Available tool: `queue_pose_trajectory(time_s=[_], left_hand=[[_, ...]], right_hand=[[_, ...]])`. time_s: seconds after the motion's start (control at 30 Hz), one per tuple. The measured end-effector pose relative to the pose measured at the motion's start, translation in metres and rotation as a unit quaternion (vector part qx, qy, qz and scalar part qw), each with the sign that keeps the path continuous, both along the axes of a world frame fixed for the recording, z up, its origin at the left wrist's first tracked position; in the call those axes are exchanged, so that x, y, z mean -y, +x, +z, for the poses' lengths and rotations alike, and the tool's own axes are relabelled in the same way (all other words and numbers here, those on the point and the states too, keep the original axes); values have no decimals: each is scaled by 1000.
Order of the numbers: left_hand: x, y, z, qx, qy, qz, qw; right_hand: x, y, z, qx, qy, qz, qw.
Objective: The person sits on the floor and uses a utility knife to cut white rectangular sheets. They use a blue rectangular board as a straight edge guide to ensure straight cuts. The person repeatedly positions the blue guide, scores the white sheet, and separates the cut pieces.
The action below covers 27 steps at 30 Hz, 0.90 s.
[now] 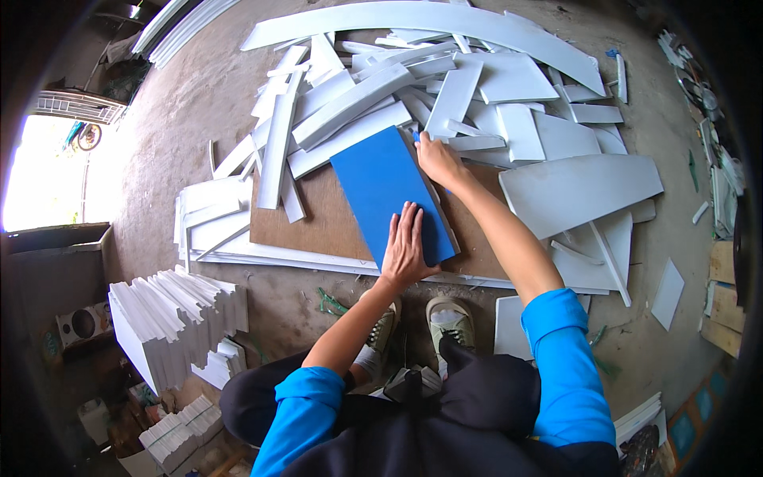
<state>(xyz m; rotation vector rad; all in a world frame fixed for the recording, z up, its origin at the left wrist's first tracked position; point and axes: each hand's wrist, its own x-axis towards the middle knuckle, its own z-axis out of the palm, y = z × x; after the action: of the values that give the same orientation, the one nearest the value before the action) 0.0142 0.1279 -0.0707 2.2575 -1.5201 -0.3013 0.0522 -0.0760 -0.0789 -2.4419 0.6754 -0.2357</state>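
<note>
A blue rectangular board (380, 187) lies at a slant on a brown wooden sheet (290, 226). Pressed flat on its lower part is my left hand (405, 245), fingers stretched out. My right hand (439, 161) is closed at the board's upper right edge. A slim blue tool (416, 137) pokes out of that fist; most of it is hidden by the fingers, so its exact kind does not show. A thin pale layer runs along the right side of the blue board, under it.
White board offcuts (350, 103) are heaped beyond and around the brown sheet. A long curved white strip (429, 17) lies at the far side. Stacked white panels (171, 318) stand at left, beside a speaker-like box (82, 323). My shoes (451, 318) are close to the near edge.
</note>
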Motion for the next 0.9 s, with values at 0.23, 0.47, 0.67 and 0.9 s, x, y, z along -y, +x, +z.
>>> queue_pose_trajectory(time_s=[0.23,0.47,0.67,0.9], left_hand=[[-1,4,1,-12,10,-4,1000],[3,3,4,-16,20,-6,1000],[2,3,4,-16,20,-10,1000],[-1,5,5,-18,17,-2,1000]], right_hand=[[-9,26,-2,-94,-42,13,995],[-6,34,-11,-92,-23,-4,996],[-13,47,-13,-135,3,-58,989],[-17,43,-1,-137,19,-27,990]])
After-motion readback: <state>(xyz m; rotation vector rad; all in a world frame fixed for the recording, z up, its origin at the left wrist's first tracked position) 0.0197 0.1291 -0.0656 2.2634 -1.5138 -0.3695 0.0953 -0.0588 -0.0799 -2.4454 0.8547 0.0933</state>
